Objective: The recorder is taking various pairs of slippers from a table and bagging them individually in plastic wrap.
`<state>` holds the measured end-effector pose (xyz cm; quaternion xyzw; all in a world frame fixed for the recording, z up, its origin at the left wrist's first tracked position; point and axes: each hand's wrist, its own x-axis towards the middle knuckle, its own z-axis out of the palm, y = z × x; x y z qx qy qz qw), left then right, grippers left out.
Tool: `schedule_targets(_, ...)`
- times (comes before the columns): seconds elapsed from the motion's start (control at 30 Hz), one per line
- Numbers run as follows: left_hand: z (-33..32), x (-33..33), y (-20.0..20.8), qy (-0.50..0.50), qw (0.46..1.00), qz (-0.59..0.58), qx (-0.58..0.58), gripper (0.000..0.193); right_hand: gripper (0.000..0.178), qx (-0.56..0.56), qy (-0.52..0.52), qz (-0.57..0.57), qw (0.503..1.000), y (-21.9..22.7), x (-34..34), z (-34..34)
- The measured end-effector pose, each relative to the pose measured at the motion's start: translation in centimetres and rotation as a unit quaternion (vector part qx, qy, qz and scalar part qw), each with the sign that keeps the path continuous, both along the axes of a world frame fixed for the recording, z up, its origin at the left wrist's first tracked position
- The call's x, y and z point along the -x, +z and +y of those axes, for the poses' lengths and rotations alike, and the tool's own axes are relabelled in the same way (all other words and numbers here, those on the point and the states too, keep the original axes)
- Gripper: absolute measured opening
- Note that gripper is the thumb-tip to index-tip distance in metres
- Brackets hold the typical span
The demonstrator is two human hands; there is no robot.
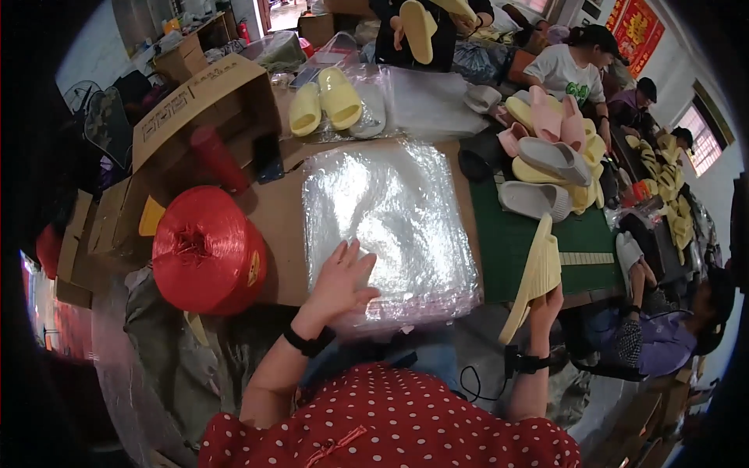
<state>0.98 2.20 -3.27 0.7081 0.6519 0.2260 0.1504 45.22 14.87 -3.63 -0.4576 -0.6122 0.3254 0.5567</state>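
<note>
My left hand (342, 282) lies with fingers spread on a thick stack of shiny clear plastic bags (402, 203) straight in front of me. Nothing is in its grasp. Off to the right, my right hand (548, 301) grips a pale yellow slide slipper (542, 269), held on edge with its sole toward the left. The slipper is beside the green mat, apart from the bags. Just beyond it is a heap of slippers, including a grey slipper (534, 200) and a pink slipper (544, 114).
A big red roll of plastic twine (204, 249) stands left, before an open cardboard box (207, 101). Two yellow slippers (340, 97) rest on clear plastic at the far side. Across the table a person holds yellow slippers (419, 33). Other people sit along the right.
</note>
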Motion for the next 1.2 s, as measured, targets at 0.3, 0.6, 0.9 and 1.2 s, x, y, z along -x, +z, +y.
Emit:
schedule_targets(0.3, 1.0, -1.5, 1.9, -0.108, 0.99, 0.092, -0.011, 0.098, 0.046, -0.014, 0.061, 0.008, 0.998, 4.0, 7.2, -4.5)
schedule_targets(0.6, -0.1, -1.8, 4.0, -0.06, 0.993, -0.1, -0.007, 0.036, 0.04, 0.168, 0.035, 0.298, 0.939, 0.8, 3.6, -7.1)
schedule_targets(0.9, 0.9, -2.7, 3.6, 0.106, 0.913, -0.388, 0.063, 0.03, 0.043, 0.204, 0.13, 0.258, 0.936, 6.4, 8.2, -8.7)
schedule_targets(1.2, 0.8, -3.7, 3.6, -0.056, 0.994, -0.094, -0.019, 0.058, 0.04, 0.129, 0.159, 0.139, 0.969, 6.9, 9.9, -8.7)
